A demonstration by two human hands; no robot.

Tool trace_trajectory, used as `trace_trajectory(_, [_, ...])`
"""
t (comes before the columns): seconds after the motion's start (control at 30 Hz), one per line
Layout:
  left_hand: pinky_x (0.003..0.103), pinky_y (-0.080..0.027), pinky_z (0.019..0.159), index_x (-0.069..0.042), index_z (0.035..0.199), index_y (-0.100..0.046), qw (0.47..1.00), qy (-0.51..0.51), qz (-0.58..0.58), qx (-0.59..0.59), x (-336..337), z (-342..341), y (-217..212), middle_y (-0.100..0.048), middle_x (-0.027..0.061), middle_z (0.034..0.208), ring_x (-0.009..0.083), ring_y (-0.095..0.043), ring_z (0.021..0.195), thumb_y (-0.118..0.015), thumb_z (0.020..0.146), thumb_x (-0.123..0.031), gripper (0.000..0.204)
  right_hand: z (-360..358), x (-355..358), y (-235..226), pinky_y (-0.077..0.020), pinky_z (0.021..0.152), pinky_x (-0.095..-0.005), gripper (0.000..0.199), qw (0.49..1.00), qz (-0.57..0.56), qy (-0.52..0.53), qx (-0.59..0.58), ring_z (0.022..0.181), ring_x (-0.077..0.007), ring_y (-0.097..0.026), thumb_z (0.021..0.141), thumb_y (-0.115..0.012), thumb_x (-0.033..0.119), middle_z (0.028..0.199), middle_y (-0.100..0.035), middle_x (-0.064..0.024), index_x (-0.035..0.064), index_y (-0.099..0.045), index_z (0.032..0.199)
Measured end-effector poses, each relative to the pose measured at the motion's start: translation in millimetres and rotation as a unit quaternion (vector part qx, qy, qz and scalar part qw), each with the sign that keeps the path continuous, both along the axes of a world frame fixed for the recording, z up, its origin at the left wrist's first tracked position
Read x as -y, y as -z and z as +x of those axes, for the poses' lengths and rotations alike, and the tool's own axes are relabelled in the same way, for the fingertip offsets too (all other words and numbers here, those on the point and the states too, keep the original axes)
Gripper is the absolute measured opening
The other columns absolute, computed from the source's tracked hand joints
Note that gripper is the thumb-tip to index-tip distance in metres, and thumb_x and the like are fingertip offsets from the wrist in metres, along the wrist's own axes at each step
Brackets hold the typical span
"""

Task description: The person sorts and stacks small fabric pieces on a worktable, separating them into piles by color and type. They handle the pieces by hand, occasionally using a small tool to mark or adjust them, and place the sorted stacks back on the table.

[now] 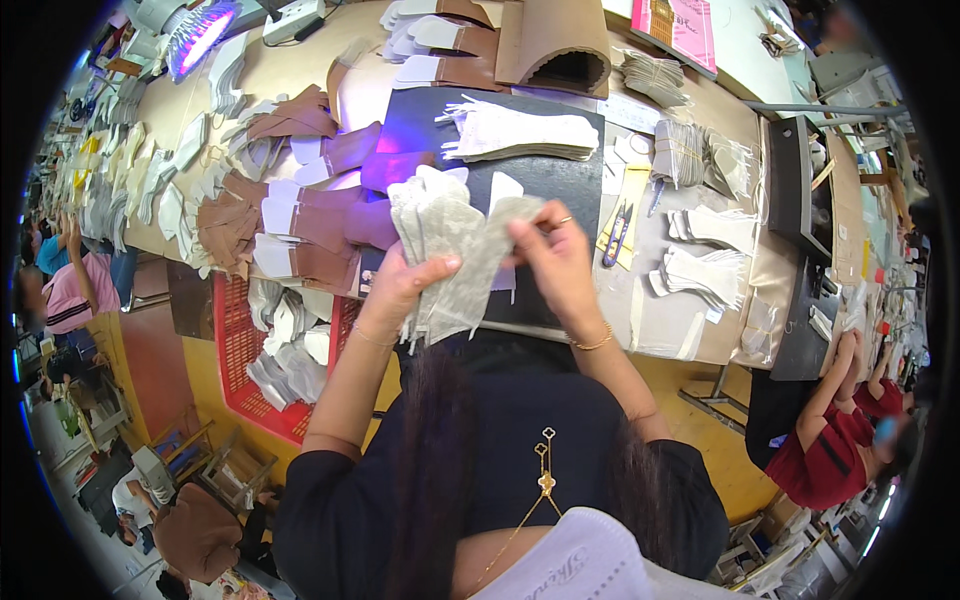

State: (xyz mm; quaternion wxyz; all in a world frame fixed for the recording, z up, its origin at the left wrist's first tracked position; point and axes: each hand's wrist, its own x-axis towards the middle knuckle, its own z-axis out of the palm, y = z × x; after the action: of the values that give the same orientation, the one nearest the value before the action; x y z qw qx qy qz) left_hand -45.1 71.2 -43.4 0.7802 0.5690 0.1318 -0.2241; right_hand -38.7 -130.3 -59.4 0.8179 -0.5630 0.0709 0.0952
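Note:
My left hand (405,290) grips a fanned stack of pale grey cut fabric pieces (432,225), with its thumb pressed across the front. Between the fingers of my right hand (560,262), the upper edge of one grey piece (500,235) is pinched, angled away from the rest of the stack. Its lower end still overlaps the pieces in my left hand. Both hands are above the table's near edge. Just beyond them a pile of white pieces with loose threads (525,132) lies on a black mat (560,200).
Brown-and-white pieces (310,220) lie in overlapping rows to the left. A lamp (200,38) glows at the far left. Thread snips (617,235) and white bundles (700,275) are at right. A red crate (232,345) holds more pieces below the table. Co-workers sit on both sides.

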Motion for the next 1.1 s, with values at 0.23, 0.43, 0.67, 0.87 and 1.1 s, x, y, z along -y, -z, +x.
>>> trace_trajectory(0.23, [0.039, -0.06, 0.077, 0.006, 0.126, -0.05, 0.995, 0.044, -0.071, -0.05, -5, 1, -10, -0.066, 0.0195, 0.108, 0.0275, -0.07, 0.09, -0.071, 0.079, -0.024, 0.059, 15, 76, 6, -0.0491, 0.051, -0.0196, 0.026, 0.968, -0.23, 0.011, -0.096, 0.061, -0.0069, -0.058, 0.086, -0.075, 0.02, 0.081, -0.061, -0.003, 0.0054, -0.055, 0.092])
trace_trajectory(0.43, [0.038, -0.059, 0.079, 0.005, 0.128, -0.049, 0.995, 0.039, -0.079, -0.047, 16, -2, 0, -0.065, 0.016, 0.109, 0.0262, -0.069, 0.093, -0.069, 0.083, -0.022, 0.056, 1, 31, -1, -0.047, 0.071, -0.0267, 0.033, 0.938, -0.336, -0.016, 0.086, 0.078, -0.0105, -0.055, 0.08, -0.079, 0.014, 0.092, -0.06, -0.0018, 0.0036, -0.058, 0.102])
trace_trajectory(0.67, [0.035, -0.055, 0.082, 0.004, 0.12, -0.057, 0.999, -0.003, -0.033, -0.029, -5, -8, -5, -0.067, 0.0141, 0.105, 0.0216, -0.068, 0.091, -0.074, 0.082, -0.022, 0.05, 8, 17, -11, -0.0546, 0.053, -0.0224, 0.022, 0.994, -0.04, -0.067, -0.076, 0.067, -0.0077, -0.06, 0.086, -0.074, 0.014, 0.08, -0.058, -0.0033, 0.0, -0.058, 0.089])
trace_trajectory(0.87, [0.04, -0.059, 0.075, 0.006, 0.117, -0.052, 0.999, -0.031, 0.013, -0.028, -63, -13, -36, -0.066, 0.0159, 0.091, 0.0257, -0.07, 0.081, -0.074, 0.078, -0.019, 0.051, 33, 16, 11, -0.0533, 0.054, -0.0294, 0.023, 0.957, -0.282, -0.064, 0.006, 0.062, -0.0162, -0.059, 0.083, -0.076, 0.015, 0.078, -0.055, -0.005, 0.0015, -0.057, 0.087])
trace_trajectory(1.1, [0.042, -0.061, 0.074, 0.006, 0.129, -0.046, 1.0, 0.004, -0.015, -0.013, -46, -9, -33, -0.065, 0.0163, 0.106, 0.029, -0.07, 0.087, -0.078, 0.074, -0.011, 0.066, 28, -8, -15, -0.0478, 0.075, -0.0382, 0.047, 0.886, -0.412, 0.004, 0.212, 0.088, -0.0274, -0.054, 0.075, -0.081, 0.02, 0.102, -0.052, -0.0112, 0.0089, -0.062, 0.116])
